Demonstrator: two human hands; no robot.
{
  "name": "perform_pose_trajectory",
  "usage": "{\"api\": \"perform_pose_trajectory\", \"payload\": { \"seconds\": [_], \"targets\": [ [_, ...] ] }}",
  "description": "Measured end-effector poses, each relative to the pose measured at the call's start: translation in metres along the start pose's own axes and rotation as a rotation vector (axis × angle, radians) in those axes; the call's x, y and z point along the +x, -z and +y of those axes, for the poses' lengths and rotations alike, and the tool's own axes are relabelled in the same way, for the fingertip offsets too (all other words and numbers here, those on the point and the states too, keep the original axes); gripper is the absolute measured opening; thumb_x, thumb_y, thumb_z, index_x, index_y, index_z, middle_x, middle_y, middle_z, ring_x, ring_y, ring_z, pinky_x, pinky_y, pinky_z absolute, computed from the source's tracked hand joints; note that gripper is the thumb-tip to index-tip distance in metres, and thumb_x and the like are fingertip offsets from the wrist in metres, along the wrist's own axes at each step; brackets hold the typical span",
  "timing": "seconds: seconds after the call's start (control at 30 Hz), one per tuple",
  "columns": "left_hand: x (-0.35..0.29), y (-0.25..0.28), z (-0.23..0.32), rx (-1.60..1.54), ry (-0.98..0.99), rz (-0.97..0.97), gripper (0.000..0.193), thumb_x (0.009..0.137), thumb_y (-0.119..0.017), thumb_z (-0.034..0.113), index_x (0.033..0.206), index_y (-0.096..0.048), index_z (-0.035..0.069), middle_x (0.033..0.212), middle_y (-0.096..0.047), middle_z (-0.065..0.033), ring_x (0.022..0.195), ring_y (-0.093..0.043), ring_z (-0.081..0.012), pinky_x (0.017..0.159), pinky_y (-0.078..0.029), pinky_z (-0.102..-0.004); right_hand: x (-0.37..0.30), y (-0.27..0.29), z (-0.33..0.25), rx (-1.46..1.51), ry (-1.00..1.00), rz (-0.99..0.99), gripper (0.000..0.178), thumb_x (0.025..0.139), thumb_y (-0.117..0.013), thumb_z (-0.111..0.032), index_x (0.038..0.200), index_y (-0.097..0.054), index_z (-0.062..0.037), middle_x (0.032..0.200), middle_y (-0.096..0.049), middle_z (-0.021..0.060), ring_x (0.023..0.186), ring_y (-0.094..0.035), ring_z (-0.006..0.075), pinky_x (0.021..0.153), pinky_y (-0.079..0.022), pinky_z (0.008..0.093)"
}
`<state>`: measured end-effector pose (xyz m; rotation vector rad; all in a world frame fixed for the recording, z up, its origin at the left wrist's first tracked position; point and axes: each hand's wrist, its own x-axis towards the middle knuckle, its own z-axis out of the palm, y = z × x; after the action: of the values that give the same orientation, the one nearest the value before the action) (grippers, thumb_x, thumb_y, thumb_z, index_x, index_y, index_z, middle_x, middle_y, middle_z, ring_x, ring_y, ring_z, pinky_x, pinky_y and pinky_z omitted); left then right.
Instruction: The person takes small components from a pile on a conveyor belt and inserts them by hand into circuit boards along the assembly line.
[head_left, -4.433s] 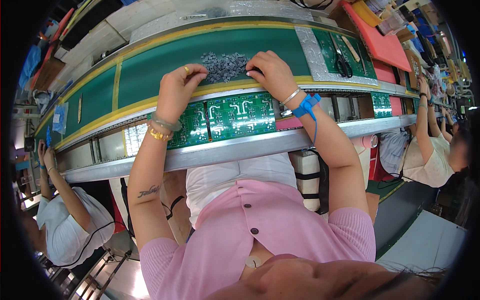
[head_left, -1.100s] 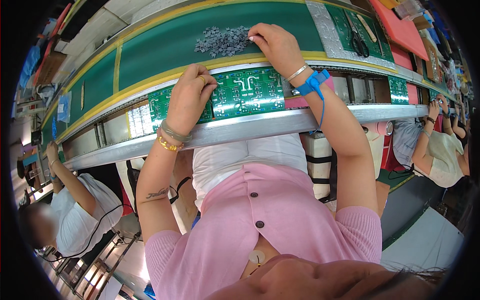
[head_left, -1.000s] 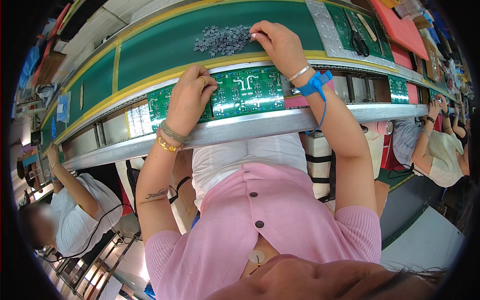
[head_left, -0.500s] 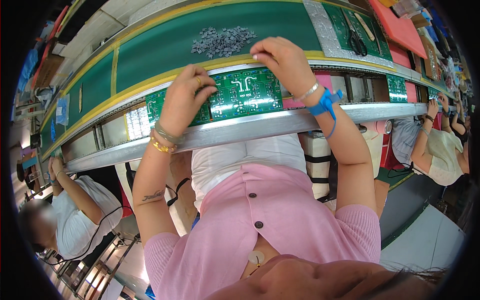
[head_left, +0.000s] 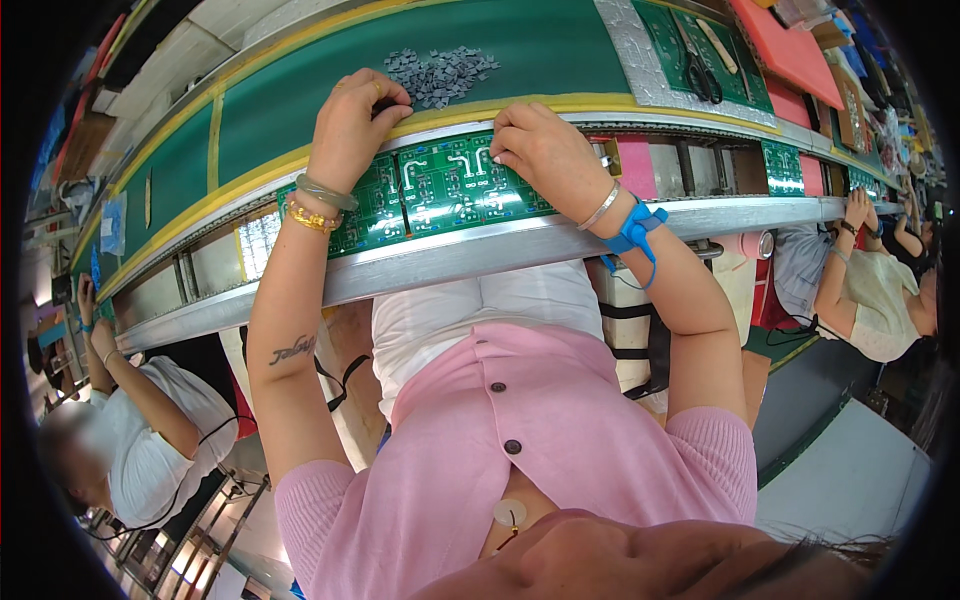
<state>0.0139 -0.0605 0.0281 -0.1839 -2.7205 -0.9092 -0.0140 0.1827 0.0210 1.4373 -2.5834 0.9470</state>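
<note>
A green circuit board (head_left: 440, 190) with white markings lies in the metal rail in front of me. Over its right part is my right hand (head_left: 548, 165), thumb and fingertips drawn together close to the board; whatever they pinch is too small to make out. My left hand (head_left: 352, 122) reaches past the rail to the near-left edge of a heap of small grey parts (head_left: 440, 78). Its fingers are curled together beside the heap, and what lies between them is hidden. The heap rests on the green work surface (head_left: 290, 110).
Scissors (head_left: 702, 78) and a pale-handled tool (head_left: 718, 46) lie on a board at the far right. The metal rail (head_left: 440, 258) runs along my front. Another board (head_left: 783, 168) sits further right in it. Co-workers sit at left and right.
My left hand has moved from over the board, up to the edge of the grey heap. My right hand has come down from beside the heap to the board's right part.
</note>
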Motion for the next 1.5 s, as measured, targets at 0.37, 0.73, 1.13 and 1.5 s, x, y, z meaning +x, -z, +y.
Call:
{"api": "perform_pose_trajectory", "payload": {
  "seconds": [0.37,0.73,1.13,1.5],
  "targets": [
    [-0.014,0.005,0.016,-0.052,0.004,0.09,0.011,0.077,-0.066,0.011,0.087,-0.068,0.007,0.081,-0.065,-0.0071,0.074,-0.06,-0.0222,0.066,-0.049,-0.0299,0.005,-0.002,-0.009,-0.129,0.078,-0.029,0.009,0.073,-0.064,-0.006,0.079,-0.06,-0.0039,0.093,-0.054,0.0049,0.088,-0.052,0.0251,0.077,-0.046,0.0345],
    [-0.058,0.005,0.057,-0.192,0.168,-0.21,0.009,0.076,-0.067,0.002,0.085,-0.065,0.0,0.084,-0.064,-0.0058,0.073,-0.062,-0.0141,0.067,-0.05,-0.024,0.06,-0.008,0.037,-0.176,-0.123,0.2,0.009,0.081,-0.06,-0.015,0.083,-0.063,-0.0062,0.082,-0.058,0.0075,0.081,-0.057,0.0278,0.071,-0.047,0.0371],
    [-0.06,-0.011,0.068,0.018,-0.026,-0.159,0.008,0.074,-0.064,0.003,0.082,-0.064,0.0,0.089,-0.055,-0.0082,0.077,-0.057,-0.0255,0.067,-0.047,-0.0337,0.06,-0.015,0.04,-0.105,-0.083,0.328,0.009,0.084,-0.057,-0.015,0.086,-0.059,-0.007,0.083,-0.061,0.0088,0.081,-0.058,0.0289,0.07,-0.047,0.0383],
    [-0.059,-0.005,0.064,-0.131,-0.036,-0.173,0.008,0.072,-0.067,0.008,0.077,-0.064,0.003,0.085,-0.057,-0.0083,0.077,-0.057,-0.0266,0.068,-0.047,-0.0344,0.024,0.014,0.01,0.041,-0.081,0.277,0.011,0.083,-0.059,-0.013,0.09,-0.062,-0.0055,0.086,-0.064,0.0088,0.079,-0.061,0.0269,0.067,-0.048,0.0334]
  ]
}}
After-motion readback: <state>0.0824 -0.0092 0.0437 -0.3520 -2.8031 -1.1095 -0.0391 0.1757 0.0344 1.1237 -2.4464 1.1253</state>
